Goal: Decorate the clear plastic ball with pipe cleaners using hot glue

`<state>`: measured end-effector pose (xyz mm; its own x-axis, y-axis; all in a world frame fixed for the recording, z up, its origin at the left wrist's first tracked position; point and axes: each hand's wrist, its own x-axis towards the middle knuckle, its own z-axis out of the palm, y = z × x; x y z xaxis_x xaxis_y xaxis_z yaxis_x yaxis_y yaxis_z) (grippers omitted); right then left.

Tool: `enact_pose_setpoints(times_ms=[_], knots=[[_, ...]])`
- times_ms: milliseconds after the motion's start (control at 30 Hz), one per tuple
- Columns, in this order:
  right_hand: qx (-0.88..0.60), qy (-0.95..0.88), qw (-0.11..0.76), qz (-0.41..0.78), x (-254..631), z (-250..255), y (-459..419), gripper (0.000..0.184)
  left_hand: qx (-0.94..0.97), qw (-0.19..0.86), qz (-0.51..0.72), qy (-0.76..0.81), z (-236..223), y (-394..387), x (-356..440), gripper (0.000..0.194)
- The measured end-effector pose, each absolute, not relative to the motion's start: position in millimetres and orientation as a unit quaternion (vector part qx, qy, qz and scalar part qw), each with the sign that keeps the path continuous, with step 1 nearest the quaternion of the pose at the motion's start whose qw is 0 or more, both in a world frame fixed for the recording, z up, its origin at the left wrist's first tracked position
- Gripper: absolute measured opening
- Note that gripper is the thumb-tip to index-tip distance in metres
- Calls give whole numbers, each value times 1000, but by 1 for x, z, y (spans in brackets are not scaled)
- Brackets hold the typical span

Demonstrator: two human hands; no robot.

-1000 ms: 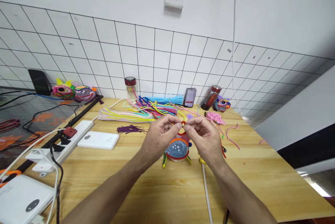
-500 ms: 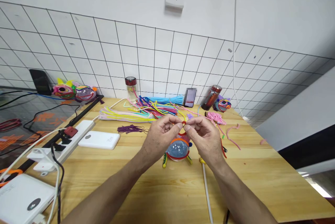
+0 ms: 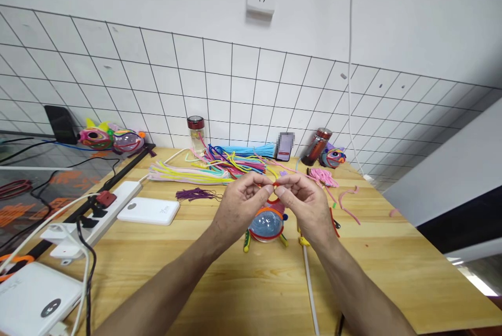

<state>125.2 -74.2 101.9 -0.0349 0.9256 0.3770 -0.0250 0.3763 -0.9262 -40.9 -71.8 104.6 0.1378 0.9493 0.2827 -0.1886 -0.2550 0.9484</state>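
Left hand (image 3: 234,210) and right hand (image 3: 309,210): thumbs and fingers closed in a pinch, tips nearly meeting, gripping a curved red stem (image 3: 273,201). Stem position: centre, at the far side of the clear dome (image 3: 266,224), above the wooden table (image 3: 235,289).

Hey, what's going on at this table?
A person's left hand and right hand pinch a small red piece between the fingertips. Just below it, a clear rounded ornament with orange and red trim sits on the wooden table. Bundles of colorful fuzzy stems lie behind the hands.
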Motion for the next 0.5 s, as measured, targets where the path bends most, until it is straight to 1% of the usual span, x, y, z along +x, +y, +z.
enact_pose_setpoints(times_ms=[200,500], knots=[[-359,-577,586,442,126,98,-71,24,570,491,560,347,102,-71,-41,20],[-352,-578,594,435,126,95,-71,14,590,459,565,348,98,-70,-40,19]])
